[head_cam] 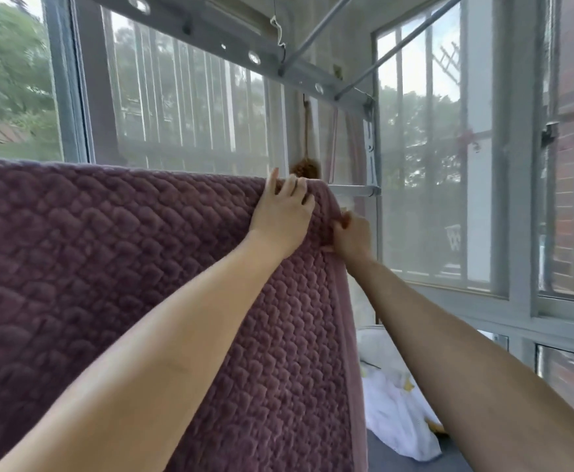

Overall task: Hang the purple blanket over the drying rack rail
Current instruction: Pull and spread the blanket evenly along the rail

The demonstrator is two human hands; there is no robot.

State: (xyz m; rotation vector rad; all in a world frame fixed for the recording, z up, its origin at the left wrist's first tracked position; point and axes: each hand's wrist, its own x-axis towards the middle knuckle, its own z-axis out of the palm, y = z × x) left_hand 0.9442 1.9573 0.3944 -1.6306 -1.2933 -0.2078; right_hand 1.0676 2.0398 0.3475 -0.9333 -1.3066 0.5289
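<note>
The purple quilted blanket [91, 267] is draped over the drying rack rail [355, 190] and fills the left and middle of the view, its near side falling straight down. Only a short silver stretch of the rail shows, to the right of the blanket's top corner. My left hand [283, 212] lies on that top right corner, its fingers curled over the fold on the rail. Just below and to the right, my right hand [352, 235] pinches the blanket's right side edge. The far side of the blanket is hidden.
Barred windows [190, 107] with sheer mesh stand close behind the rack and on the right. Grey overhead rack bars [312, 76] cross above. A brown tassel [307, 168] hangs behind the rail. White cloth [398, 413] lies low on the right.
</note>
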